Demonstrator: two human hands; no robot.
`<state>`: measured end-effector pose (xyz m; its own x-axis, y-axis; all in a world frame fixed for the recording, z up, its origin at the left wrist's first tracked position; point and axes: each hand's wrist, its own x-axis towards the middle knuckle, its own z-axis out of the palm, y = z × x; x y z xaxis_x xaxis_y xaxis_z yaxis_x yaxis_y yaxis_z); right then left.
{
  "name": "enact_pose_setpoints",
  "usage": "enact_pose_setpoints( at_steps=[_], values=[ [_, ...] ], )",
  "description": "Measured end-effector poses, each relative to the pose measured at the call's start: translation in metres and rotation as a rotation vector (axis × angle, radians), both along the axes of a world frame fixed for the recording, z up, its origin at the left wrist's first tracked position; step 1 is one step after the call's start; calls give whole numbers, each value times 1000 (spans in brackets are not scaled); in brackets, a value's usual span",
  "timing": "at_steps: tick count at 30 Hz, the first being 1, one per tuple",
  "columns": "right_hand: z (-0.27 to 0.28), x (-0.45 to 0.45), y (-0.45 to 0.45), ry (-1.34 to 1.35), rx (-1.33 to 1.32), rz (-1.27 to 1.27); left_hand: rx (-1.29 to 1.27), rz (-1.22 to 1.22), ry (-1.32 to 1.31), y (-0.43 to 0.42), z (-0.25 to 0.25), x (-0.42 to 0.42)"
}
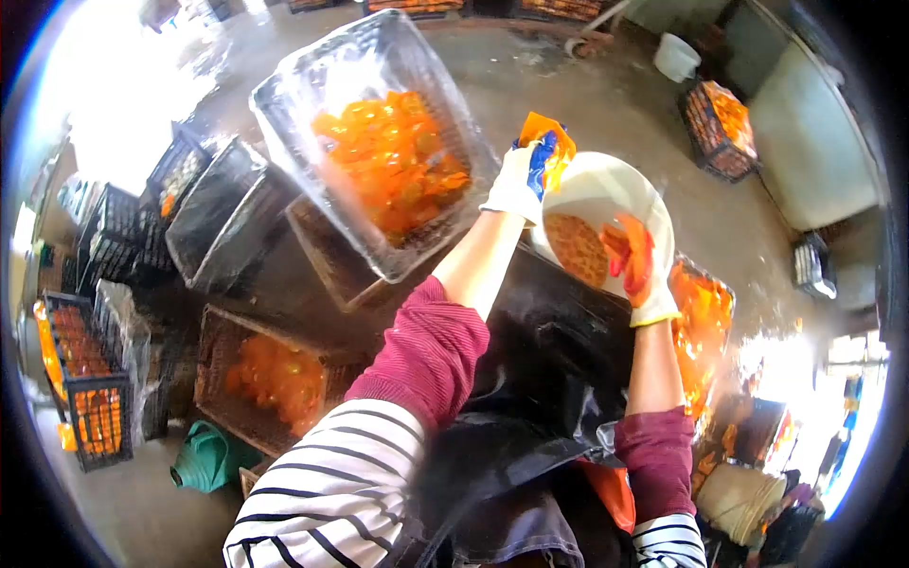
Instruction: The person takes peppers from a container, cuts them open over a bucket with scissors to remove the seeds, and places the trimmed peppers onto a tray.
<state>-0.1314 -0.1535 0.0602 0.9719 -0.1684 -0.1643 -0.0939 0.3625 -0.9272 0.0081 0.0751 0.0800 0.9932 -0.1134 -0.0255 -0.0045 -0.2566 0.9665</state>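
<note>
My left hand [523, 185], in a white glove with a blue coating, is closed around an orange packet [549, 142] above the far rim of a white bucket [620, 178]. Inside the bucket lies a brownish, lumpy mass [576, 248]; whether it is solid or liquid is unclear. My right hand [644, 270] wears a white glove with an orange-red coating. It hangs over the bucket's right side, its fingers bent and somewhat apart, with nothing visible in them. To the left, a crate lined with clear plastic [284, 118] holds a heap of shiny orange packets [393, 166].
A dark crate with orange items [279, 379] sits at lower left, near a green container [210, 456]. More orange packets [701, 327] lie right of the bucket. Black crates [90, 379] stand at the left. Farther off are a filled crate [720, 128] and a white pail [676, 57].
</note>
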Motion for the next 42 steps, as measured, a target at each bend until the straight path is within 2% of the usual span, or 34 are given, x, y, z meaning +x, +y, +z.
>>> enact_pose_setpoints(
  at_steps=[1, 2, 3, 4, 5, 6, 7, 8, 9, 10, 12, 15, 17, 18, 20, 23, 24, 26, 29, 30, 31, 33, 34, 35, 38, 40, 42],
  values=[
    [4, -2, 0, -43, 122, 36, -140, -9, 66, -15, -6, -6],
    [9, -5, -2, 63, -2, -15, -279, -24, 139, -32, -13, -12],
    [16, -8, -2, 153, -94, -58, -835, -167, 308, -53, -70, 7],
    [23, -11, -1, 246, -180, -97, -969, -186, 315, -62, -61, 1],
    [-2, -9, -6, 153, -24, -40, -1099, -196, 328, -61, -47, -7],
    [-27, -8, -11, 73, 138, 25, -1083, -233, 363, -57, -35, -15],
    [-12, -22, 0, 108, -244, 100, -1067, -265, 386, -53, -27, -17],
    [-14, -23, -1, 87, -460, 139, -1024, -264, 411, -52, -28, -13],
    [-14, -23, 0, 74, -507, 160, -1178, -244, 436, -57, -30, -14],
    [-9, -24, 3, 60, -554, 180, -1148, -255, 437, -56, -29, -14],
    [4, -21, 5, 39, -326, 170, -1154, -285, 422, -53, -28, -13],
    [-11, -14, 3, 160, 25, 72, -1245, -329, 403, -57, -28, -10],
    [-18, -13, 0, 84, -355, 189, -1271, -336, 437, -59, -30, -9],
    [-15, -14, 1, 47, -547, 248, -1205, -358, 433, -60, -28, -12],
    [-10, -16, 3, 111, -577, 267, -1139, -478, 404, -68, -28, -16],
    [-9, -14, -2, 159, -474, 267, -1151, -520, 401, -72, -26, -19],
    [-11, -15, 0, 189, -267, 193, -1154, -507, 397, -71, -26, -19],
    [-15, -15, 1, 196, -39, 88, -1203, -474, 447, -71, -31, -17],
    [-17, -13, -1, 160, 47, 6, -1086, -436, 489, -70, -31, -15],
    [-15, -12, -3, 174, 93, -15, -871, -397, 412, -64, -5, -36],
    [-14, -11, -4, 187, 141, -36, -656, -436, 367, -63, -4, -35],
    [-19, -8, -6, 190, -263, 30, -225, -497, 273, -62, -4, -33],
    [-17, -9, -5, 176, -377, 33, -464, -423, 317, -66, -24, -28],
    [-15, -9, -4, 165, -491, 32, -465, -414, 300, -69, -44, -23],
    [-4, -13, 6, 144, -534, -6, -396, -408, 233, -74, -56, -20],
    [-23, -10, -3, 170, -533, 17, -255, -433, 161, -71, -52, -18],
    [-43, -6, -13, 132, -551, 24, -364, -428, 229, -66, -30, -28]
  ],
)
